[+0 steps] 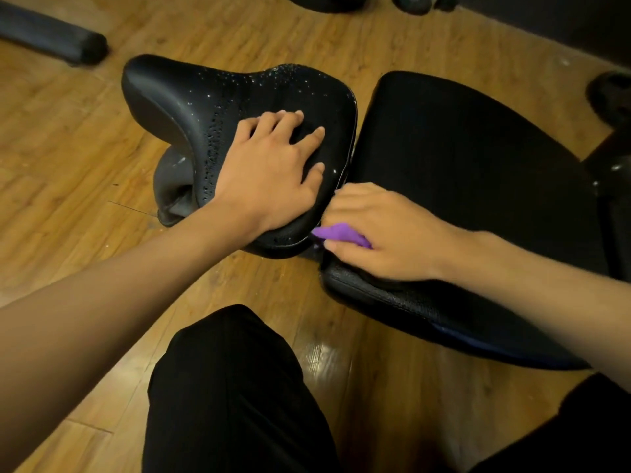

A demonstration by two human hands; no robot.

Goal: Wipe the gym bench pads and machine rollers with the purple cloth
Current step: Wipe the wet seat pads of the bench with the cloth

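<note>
Two pads sit side by side over the floor (68, 165): left pad (205, 104) and right pad (461, 158), inner edges almost touching. Left hand (273, 169) lies flat on the near-right part of the left pad. Right hand (386, 230) is at the gap, over the right pad's near-left corner, gripping the cloth (336, 233) against the left pad's near edge. Roller (51, 39) lies far left, behind. Person's leg (232, 387) is nearest, in front of both pads.

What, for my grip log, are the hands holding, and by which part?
Right hand grips the purple cloth, bunched under its fingers; only one end shows. Left hand holds nothing, pressing flat on the wet pad.
</note>
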